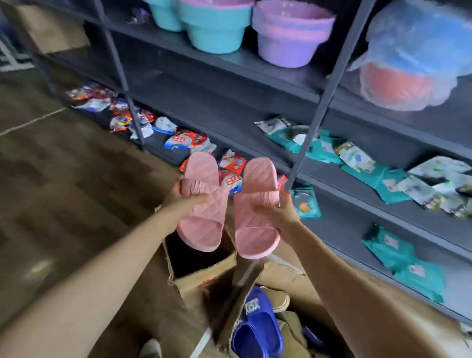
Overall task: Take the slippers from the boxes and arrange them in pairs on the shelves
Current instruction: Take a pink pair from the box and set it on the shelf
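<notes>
— Hands?
— Left hand (183,198) grips one pink slipper (199,229) at its strap. Right hand (278,211) grips the other slipper (256,234) likewise. They are side by side, not touching, heels at 12 o'clock.
— Around them?
— An open box (205,275) lies below. At 6 o'clock a second box (305,292) holds blue slippers (256,336). Shelves (233,110) run from 12 to 3 o'clock.

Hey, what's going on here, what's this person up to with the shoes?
A person is holding up two pink slippers side by side: the left hand grips the left pink slipper, the right hand the right pink slipper. They hang over open cardboard boxes on the floor, with blue slippers in the nearer one. Neither is on the shelves yet.
</notes>
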